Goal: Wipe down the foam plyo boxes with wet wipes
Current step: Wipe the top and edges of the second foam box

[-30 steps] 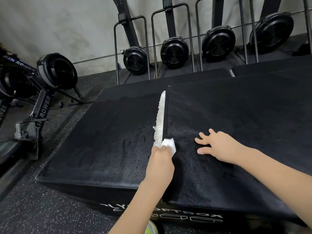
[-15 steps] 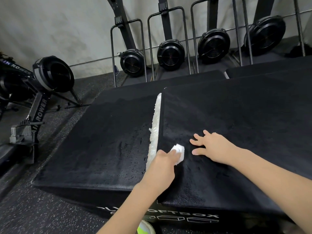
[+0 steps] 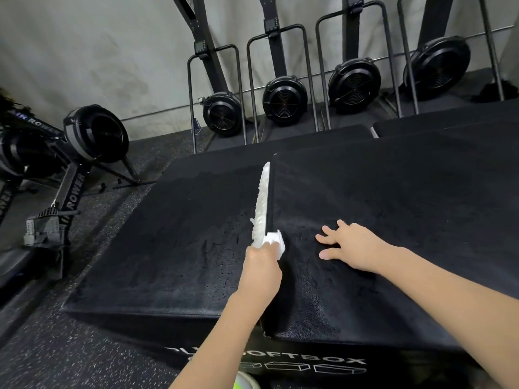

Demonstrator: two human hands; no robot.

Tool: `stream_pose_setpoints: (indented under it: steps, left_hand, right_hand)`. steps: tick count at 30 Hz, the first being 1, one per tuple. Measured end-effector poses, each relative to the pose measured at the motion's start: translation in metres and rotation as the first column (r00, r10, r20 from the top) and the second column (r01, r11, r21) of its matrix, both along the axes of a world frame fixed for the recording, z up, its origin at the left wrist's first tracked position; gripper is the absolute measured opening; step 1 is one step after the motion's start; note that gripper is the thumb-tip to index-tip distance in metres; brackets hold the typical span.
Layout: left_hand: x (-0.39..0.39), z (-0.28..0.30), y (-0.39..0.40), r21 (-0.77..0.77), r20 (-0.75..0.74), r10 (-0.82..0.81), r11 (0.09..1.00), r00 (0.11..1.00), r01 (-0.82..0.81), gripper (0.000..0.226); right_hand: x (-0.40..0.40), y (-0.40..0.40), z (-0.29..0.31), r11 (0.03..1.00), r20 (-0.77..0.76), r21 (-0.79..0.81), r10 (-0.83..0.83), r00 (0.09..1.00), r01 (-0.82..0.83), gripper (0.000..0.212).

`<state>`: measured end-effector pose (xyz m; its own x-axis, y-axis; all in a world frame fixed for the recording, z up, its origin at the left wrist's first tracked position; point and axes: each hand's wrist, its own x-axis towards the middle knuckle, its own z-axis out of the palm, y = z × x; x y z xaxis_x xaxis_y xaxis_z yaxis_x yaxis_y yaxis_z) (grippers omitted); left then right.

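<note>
Our left hand (image 3: 261,269) pinches a folded white wet wipe (image 3: 275,242) at the seam where the two black foam plyo boxes (image 3: 393,209) meet; our right hand (image 3: 351,245) lies flat, fingers spread, on the right box. We should press firmly and run the wipe along the white frayed edge (image 3: 262,203). Near face reads "SOFTBOX"; the black rowing machine (image 3: 70,192) at left reads "ROWER".

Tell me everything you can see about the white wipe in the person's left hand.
The wet wipe is a small white wad, folded or bunched, seemingly soft cloth or paper. The left hand grips it, so only its front end shows past the fingers. It sits at the left edge of the upper plyo box, at the near end of a ragged white strip along that edge. Whether it looks wet cannot be told.
</note>
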<state>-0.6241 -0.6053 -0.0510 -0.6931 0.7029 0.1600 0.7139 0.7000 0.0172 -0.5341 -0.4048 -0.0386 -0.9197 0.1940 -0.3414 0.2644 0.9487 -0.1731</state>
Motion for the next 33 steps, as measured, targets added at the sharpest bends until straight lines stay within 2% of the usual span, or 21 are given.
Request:
stream_pose_setpoints:
  steps: [2, 5, 10, 13, 16, 19, 20, 25, 30, 32, 33]
  left_hand:
    - [0.017, -0.001, -0.014, 0.071, 0.081, 0.025, 0.997, 0.996, -0.031, 0.042]
    - [0.040, -0.014, -0.039, 0.062, 0.115, 0.068, 0.995, 0.991, -0.076, 0.045]
    - [0.071, -0.014, -0.068, 0.135, 0.239, 0.133, 0.976, 0.962, -0.169, 0.034]
    - [0.079, -0.011, -0.069, 0.166, 0.214, 0.115, 0.974, 0.970, -0.152, 0.041]
    - [0.072, -0.009, -0.058, 0.202, 0.038, 0.092, 0.974, 0.995, -0.098, 0.057]
    - [0.053, -0.008, -0.041, 0.125, 0.100, 0.093, 0.987, 0.991, -0.105, 0.049]
    - [0.043, -0.008, -0.036, 0.145, 0.118, 0.082, 0.985, 0.990, -0.099, 0.048]
    - [-0.004, 0.000, 0.011, -0.193, -0.037, -0.060, 0.980, 0.998, 0.051, 0.030]
    - [-0.041, 0.008, 0.043, -0.459, -0.160, -0.167, 0.885, 0.973, 0.077, 0.024]
    - [-0.056, 0.005, 0.057, -0.459, -0.168, -0.192, 0.884, 0.967, 0.095, 0.022]
    - [-0.062, 0.006, 0.062, -0.418, -0.143, -0.129, 0.907, 0.981, 0.058, 0.019]
  right_hand:
    - [0.001, -0.001, 0.002, 1.000, -0.001, 0.009, 0.001, 1.000, -0.001, 0.057]
    - [0.003, -0.002, 0.001, 0.999, -0.003, 0.031, 0.023, 1.000, -0.023, 0.056]
    - [0.004, -0.001, -0.002, 1.000, -0.010, 0.019, 0.021, 1.000, -0.021, 0.057]
    - [0.004, 0.000, -0.002, 0.999, -0.001, 0.029, 0.029, 1.000, -0.029, 0.058]
    - [0.002, 0.000, -0.002, 0.998, 0.003, 0.043, 0.042, 0.999, -0.042, 0.058]
    - [0.002, 0.000, -0.004, 0.995, 0.006, 0.082, 0.061, 0.998, -0.061, 0.057]
    - [0.002, 0.001, -0.006, 0.994, 0.008, 0.089, 0.063, 0.998, -0.063, 0.057]
    - [0.002, 0.001, -0.011, 0.983, 0.014, 0.158, 0.094, 0.996, -0.095, 0.057]
    - [0.000, 0.003, -0.009, 0.989, 0.007, 0.119, 0.090, 0.996, -0.090, 0.058]
    - [-0.003, 0.005, -0.011, 0.986, 0.010, 0.126, 0.106, 0.994, -0.107, 0.055]
    - [-0.004, 0.006, -0.012, 0.988, 0.011, 0.115, 0.103, 0.995, -0.103, 0.055]
